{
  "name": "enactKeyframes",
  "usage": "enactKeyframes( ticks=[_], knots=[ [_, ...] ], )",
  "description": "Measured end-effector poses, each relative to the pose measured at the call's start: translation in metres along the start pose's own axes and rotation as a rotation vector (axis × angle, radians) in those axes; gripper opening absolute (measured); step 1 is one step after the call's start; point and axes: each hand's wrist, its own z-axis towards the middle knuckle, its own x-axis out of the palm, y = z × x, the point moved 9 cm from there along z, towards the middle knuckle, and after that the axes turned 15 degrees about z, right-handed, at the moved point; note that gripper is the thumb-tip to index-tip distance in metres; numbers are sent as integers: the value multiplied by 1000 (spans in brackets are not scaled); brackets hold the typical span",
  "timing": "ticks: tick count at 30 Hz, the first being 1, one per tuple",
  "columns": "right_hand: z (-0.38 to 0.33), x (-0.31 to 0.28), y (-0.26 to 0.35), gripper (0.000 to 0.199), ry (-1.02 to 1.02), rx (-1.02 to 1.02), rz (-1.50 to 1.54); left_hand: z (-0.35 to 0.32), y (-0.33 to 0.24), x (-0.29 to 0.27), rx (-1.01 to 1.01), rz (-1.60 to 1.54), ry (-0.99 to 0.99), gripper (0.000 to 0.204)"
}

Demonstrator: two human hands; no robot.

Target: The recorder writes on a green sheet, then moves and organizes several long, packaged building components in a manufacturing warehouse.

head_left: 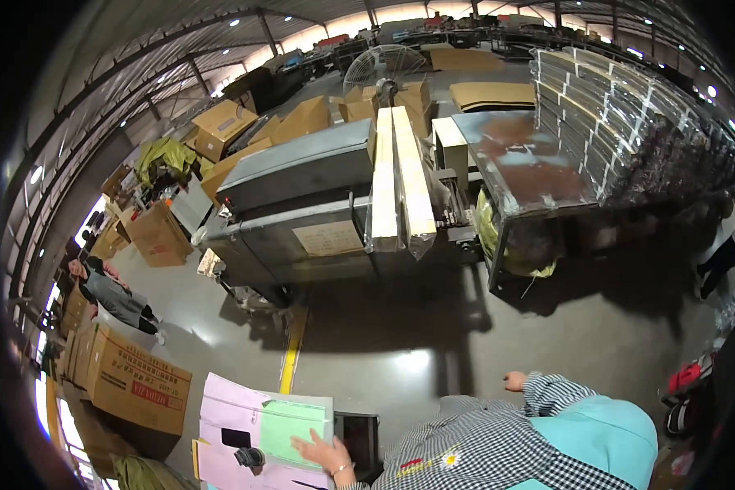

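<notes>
Left hand (325, 452) lies flat, fingers spread, on the green sheet (290, 433) atop the pink carton (229, 420) — press evenly so it stays put. Right hand (515, 380) hangs loosely curled, holding nothing.

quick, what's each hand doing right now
Left hand: open, fingers spread flat on the green sheet over the pink paper, gripping nothing.
Right hand: loosely curled, apparently empty, off to the side.

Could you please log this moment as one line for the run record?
left hand: flat on green sheet atop pink board | right hand: free, raised over grey floor | ahead: grey machine
</notes>
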Motion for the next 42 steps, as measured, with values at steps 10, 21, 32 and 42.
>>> enactKeyframes(
  ticks=[10, 21, 32, 42],
  knots=[
    [-122, -48, -145, 50, -92, 368, 672, -62, -228, 106, 361, 64, 240, 59],
    [-65, -132, -227, 48, -236, 299, 1082, -90, -326, 220, 292, 254, 1057, 54],
    [-4, -261, -302, 46, -104, 240, 949, -108, -552, 233, 226, 95, 1080, 47],
    [-46, -319, -550, 38, -483, 345, 1373, -151, -829, 227, 776, -89, 1098, 50]
  ],
)
